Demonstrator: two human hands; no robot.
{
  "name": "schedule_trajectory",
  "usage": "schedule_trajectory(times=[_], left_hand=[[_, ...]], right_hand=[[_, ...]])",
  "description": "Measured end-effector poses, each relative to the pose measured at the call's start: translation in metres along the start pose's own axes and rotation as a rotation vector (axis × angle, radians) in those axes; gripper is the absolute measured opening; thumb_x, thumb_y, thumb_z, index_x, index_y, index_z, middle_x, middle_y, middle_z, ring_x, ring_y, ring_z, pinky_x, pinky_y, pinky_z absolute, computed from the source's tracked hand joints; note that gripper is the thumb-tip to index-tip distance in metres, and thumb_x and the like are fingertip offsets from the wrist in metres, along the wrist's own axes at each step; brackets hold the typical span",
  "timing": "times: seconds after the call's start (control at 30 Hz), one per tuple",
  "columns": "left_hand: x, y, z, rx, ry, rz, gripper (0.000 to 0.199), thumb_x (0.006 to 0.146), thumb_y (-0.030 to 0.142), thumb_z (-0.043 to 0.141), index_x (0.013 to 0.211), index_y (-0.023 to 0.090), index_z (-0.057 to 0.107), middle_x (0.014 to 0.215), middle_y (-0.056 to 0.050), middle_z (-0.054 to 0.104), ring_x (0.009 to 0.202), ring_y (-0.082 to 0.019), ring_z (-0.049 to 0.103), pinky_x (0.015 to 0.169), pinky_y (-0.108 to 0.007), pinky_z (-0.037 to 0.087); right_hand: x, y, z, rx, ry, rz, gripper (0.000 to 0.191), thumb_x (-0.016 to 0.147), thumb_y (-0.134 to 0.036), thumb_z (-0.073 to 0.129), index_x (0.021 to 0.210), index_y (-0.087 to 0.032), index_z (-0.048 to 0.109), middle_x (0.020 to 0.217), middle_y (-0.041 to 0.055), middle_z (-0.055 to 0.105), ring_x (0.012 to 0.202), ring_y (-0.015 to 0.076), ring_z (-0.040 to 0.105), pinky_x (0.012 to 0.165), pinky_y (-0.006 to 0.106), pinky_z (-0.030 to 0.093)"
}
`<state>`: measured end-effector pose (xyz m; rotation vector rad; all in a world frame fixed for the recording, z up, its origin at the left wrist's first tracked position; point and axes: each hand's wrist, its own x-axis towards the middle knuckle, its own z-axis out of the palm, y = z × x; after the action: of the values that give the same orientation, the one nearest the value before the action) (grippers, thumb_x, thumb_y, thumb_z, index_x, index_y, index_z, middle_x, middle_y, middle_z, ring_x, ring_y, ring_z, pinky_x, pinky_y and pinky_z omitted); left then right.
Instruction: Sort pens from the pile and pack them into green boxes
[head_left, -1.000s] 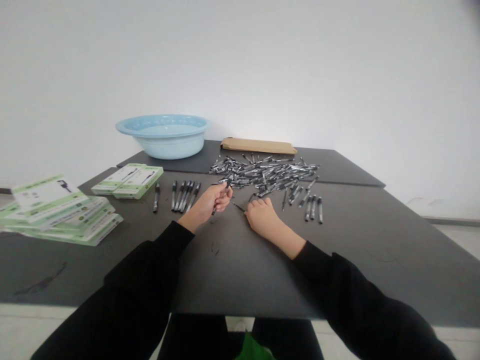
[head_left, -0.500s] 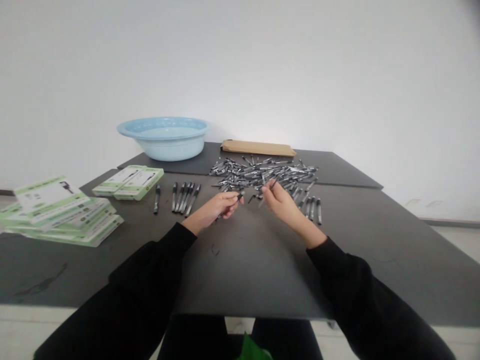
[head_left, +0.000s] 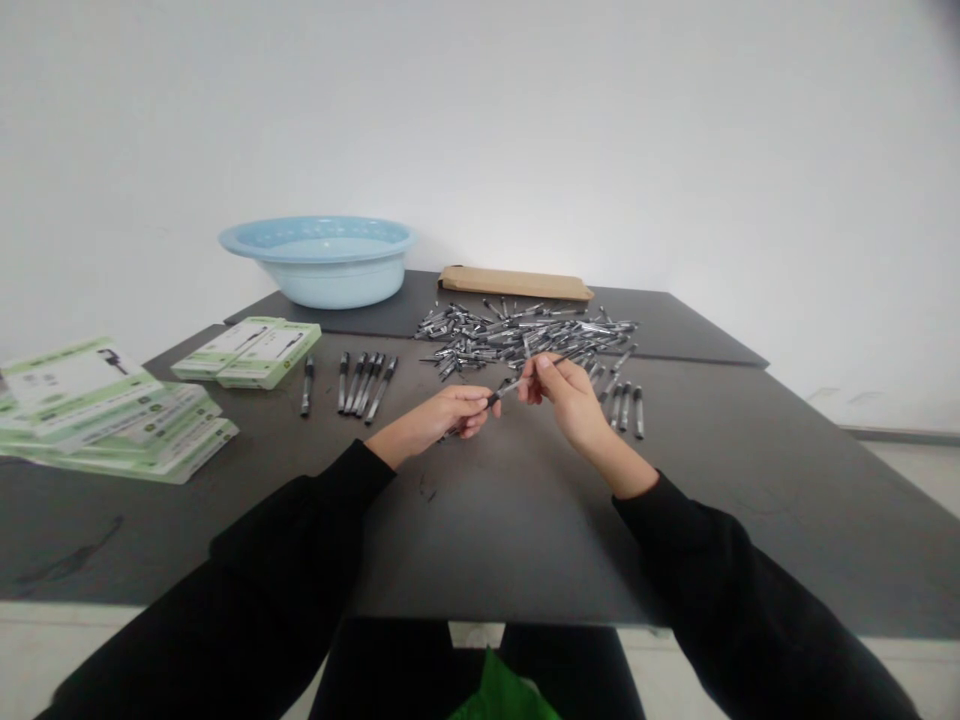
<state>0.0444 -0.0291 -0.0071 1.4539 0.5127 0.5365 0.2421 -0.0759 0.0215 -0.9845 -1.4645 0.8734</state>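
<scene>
Head view: clamping a pen (head_left: 494, 398) in left hand (head_left: 451, 408), thin stick (head_left: 564, 357) in right hand (head_left: 564, 398).
Looks early tbh, with a short pen row (head_left: 364, 384) out and a big pile (head_left: 525, 338) to go.

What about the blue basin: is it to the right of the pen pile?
No, the blue basin stands to the left of the pen pile in the head view.

My left hand (head_left: 454, 410) grips a pen (head_left: 493, 399) over the tabletop (head_left: 525, 540), its clear end angled toward my right hand (head_left: 562, 392); whatever that one pinches is unclear. At twelve o'clock lies a heap of pens (head_left: 532, 340), at one three pens (head_left: 625, 407), at eleven a blue basin (head_left: 330, 280), at ten green-and-white boxes (head_left: 142, 425).
</scene>
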Motion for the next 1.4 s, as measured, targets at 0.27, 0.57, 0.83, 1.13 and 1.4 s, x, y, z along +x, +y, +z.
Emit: schedule_trajectory(times=[0.27, 0.57, 0.83, 1.13, 1.4], left_hand=[[0.0003, 0.0008, 0.0, -0.016, -0.009, -0.007, 0.027, 0.084, 0.039, 0.058, 0.089, 0.013, 0.062, 0.058, 0.004, 0.038, 0.054, -0.011, 0.034, 0.052, -0.024, 0.029], [0.0003, 0.0007, -0.0012, -0.023, -0.013, -0.012, 0.027, 0.083, 0.038, 0.058, 0.087, 0.012, 0.064, 0.058, 0.004, 0.036, 0.054, -0.011, 0.032, 0.052, -0.024, 0.029], [-0.0016, 0.0003, -0.0016, -0.056, -0.049, -0.015, 0.025, 0.085, 0.035, 0.057, 0.088, 0.011, 0.063, 0.059, 0.003, 0.037, 0.055, -0.01, 0.033, 0.052, -0.023, 0.03], [0.0004, -0.0043, -0.0049, -0.14, -0.122, -0.017, 0.025, 0.087, 0.037, 0.058, 0.088, 0.011, 0.059, 0.059, 0.005, 0.034, 0.051, -0.008, 0.026, 0.048, -0.021, 0.024], [-0.0004, -0.0042, -0.006, -0.134, -0.132, -0.023, 0.025, 0.085, 0.036, 0.058, 0.086, 0.01, 0.061, 0.057, 0.005, 0.033, 0.051, -0.008, 0.026, 0.049, -0.023, 0.022]], right_hand=[[0.0006, 0.002, -0.0031, 0.021, 0.024, -0.008, 0.042, 0.089, -0.059, 0.048, 0.079, -0.02, 0.056, 0.059, 0.0004, 0.061, 0.054, 0.013, 0.052, 0.056, 0.026, 0.042], [0.0007, 0.0027, -0.0021, 0.049, -0.001, 0.021, 0.041, 0.087, -0.06, 0.049, 0.077, -0.02, 0.055, 0.06, 0.0011, 0.062, 0.053, 0.013, 0.052, 0.055, 0.027, 0.041], [-0.0008, 0.0007, -0.0054, 0.088, -0.038, -0.013, 0.033, 0.088, -0.05, 0.052, 0.077, -0.02, 0.058, 0.061, 0.0015, 0.064, 0.055, 0.0138, 0.053, 0.058, 0.027, 0.042], [-0.0027, 0.0019, -0.0014, 0.153, -0.095, -0.016, 0.033, 0.086, -0.047, 0.056, 0.072, -0.018, 0.061, 0.059, 0.0022, 0.065, 0.054, 0.0138, 0.055, 0.056, 0.028, 0.041], [-0.0018, 0.0019, -0.0037, 0.185, -0.009, -0.027, 0.03, 0.087, -0.045, 0.056, 0.075, -0.019, 0.061, 0.059, 0.0014, 0.065, 0.053, 0.0132, 0.053, 0.055, 0.027, 0.04]])
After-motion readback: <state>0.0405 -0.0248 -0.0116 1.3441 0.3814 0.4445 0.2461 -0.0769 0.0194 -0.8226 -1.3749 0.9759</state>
